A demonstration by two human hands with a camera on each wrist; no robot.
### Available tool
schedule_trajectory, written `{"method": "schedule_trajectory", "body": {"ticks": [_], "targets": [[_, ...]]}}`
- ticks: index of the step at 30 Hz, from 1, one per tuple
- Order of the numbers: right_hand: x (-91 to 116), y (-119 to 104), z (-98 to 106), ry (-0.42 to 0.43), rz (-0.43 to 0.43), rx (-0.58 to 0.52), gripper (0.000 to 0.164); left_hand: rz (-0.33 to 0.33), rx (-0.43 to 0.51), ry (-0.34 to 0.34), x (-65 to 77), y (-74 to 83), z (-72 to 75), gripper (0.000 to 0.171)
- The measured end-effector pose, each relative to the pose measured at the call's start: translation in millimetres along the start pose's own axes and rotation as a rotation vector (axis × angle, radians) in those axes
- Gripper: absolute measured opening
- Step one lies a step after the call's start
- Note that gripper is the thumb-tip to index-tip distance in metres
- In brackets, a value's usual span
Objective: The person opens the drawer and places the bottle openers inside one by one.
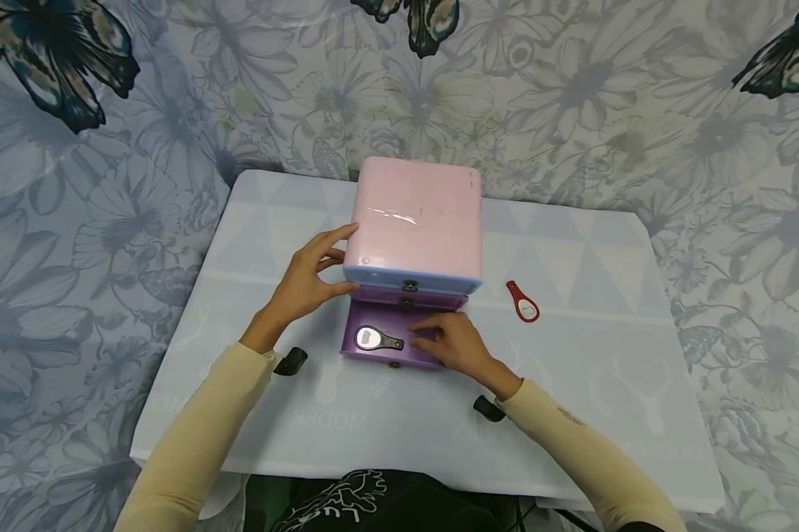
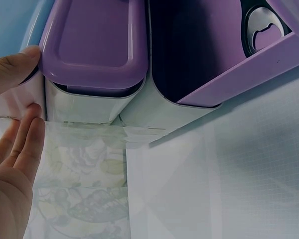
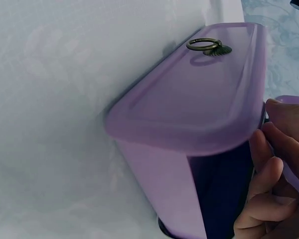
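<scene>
A small chest of drawers [image 1: 415, 214] with a pink top stands on the table. Its blue top drawer [image 1: 379, 277] is closed, the purple middle drawer [image 2: 97, 40] sits slightly out, and the purple bottom drawer [image 1: 359, 318] is pulled far out. In the bottom drawer lies a black-rimmed bottle opener [image 1: 369, 338]. My left hand [image 1: 306, 281] steadies the chest's left side, fingers on the side wall and thumb at the front edge. My right hand [image 1: 462, 343] reaches over the bottom drawer's right side, fingers bent loosely, fingertips close to the opener's handle end.
A red bottle opener [image 1: 522, 303] lies on the table right of the chest. The table [image 1: 605, 384] has a pale patterned cover and meets a floral wall covering [image 1: 559, 133] behind. Black wrist cameras [image 1: 291, 361] hang under both wrists.
</scene>
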State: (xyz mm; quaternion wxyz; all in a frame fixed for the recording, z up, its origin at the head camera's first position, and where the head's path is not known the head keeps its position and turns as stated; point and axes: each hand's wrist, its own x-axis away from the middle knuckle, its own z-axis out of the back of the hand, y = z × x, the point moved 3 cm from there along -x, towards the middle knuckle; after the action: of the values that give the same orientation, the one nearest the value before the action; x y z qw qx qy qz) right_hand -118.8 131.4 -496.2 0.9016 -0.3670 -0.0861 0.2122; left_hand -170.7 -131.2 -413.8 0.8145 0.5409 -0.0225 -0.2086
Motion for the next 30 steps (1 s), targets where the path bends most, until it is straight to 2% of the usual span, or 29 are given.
{"method": "schedule_trajectory", "body": {"ticks": [7, 18, 23, 30], "targets": [[11.5, 6.5, 14.0, 0.019, 0.007, -0.039, 0.021, 0.008, 0.0, 0.001, 0.0, -0.8, 0.6, 0.091], [23.6, 27.3, 41.8, 0.067, -0.04, -0.028, 0.02, 0.0, 0.002, -0.003, -1.7, -0.1, -0.5, 0.091], [28.0, 45.3, 54.3, 0.116, -0.068, -0.043, 0.022, -0.002, 0.008, 0.0, -1.8, 0.3, -0.8, 0.091], [37.8, 77.3, 72.1, 0.191, -0.17, -0.026, 0.026, 0.011, -0.001, 0.0, -2.2, 0.0, -1.5, 0.092]]}}
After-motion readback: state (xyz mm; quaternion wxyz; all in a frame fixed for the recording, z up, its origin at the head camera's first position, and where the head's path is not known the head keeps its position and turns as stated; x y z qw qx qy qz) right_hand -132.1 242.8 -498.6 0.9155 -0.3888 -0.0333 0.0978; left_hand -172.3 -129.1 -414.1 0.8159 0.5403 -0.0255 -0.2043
